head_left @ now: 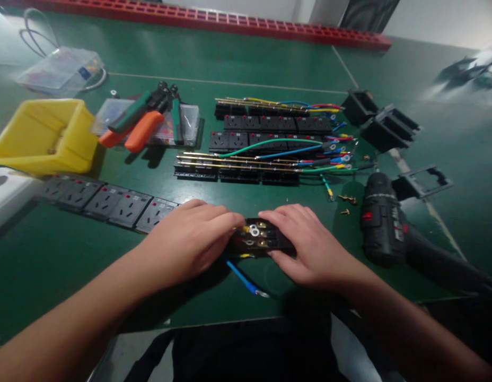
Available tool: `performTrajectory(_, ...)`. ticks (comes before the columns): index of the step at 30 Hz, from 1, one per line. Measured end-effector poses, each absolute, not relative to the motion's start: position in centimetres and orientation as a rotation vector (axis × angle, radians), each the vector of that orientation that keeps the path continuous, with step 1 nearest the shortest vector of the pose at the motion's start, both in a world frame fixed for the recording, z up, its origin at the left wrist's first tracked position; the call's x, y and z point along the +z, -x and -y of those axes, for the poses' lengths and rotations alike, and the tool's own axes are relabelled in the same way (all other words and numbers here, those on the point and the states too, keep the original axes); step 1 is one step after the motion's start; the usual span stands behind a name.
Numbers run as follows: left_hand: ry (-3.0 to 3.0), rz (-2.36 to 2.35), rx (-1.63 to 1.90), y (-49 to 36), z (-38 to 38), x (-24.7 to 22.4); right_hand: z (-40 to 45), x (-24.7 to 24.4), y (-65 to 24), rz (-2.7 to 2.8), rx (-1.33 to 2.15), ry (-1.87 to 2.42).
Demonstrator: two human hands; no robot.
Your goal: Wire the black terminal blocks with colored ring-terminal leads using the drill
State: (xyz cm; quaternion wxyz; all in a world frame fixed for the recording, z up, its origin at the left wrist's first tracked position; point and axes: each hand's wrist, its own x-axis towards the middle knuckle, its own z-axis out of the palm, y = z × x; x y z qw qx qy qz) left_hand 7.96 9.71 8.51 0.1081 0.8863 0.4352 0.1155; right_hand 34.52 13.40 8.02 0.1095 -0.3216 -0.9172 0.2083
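The right hand (305,239) grips the block (272,234) by its sides; the left hand (196,233) pinches a ring (251,228) over it. The block looks light and hard, best held there.

Workshop, green bench (309,197), power drill (383,220), orange-handled pliers (145,131)

No txt legible: lettering on blk drill (383,225) blurred (just pale smudges), tiny white marks on blk socket strips (111,203) too sm. to read.
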Motion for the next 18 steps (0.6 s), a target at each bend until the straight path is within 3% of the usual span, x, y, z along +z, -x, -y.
performTrajectory(8, -2.649, -1.41, 0.314, -7.9, -9.9, 8.2, -13.6, 7.7, -35.2, 2.635, 0.61, 0.992)
performTrajectory(18, -2.589, -1.24, 0.246, -7.8, -10.0, 9.0, -13.4, 7.6, -35.1, 2.635, 0.609, 0.977)
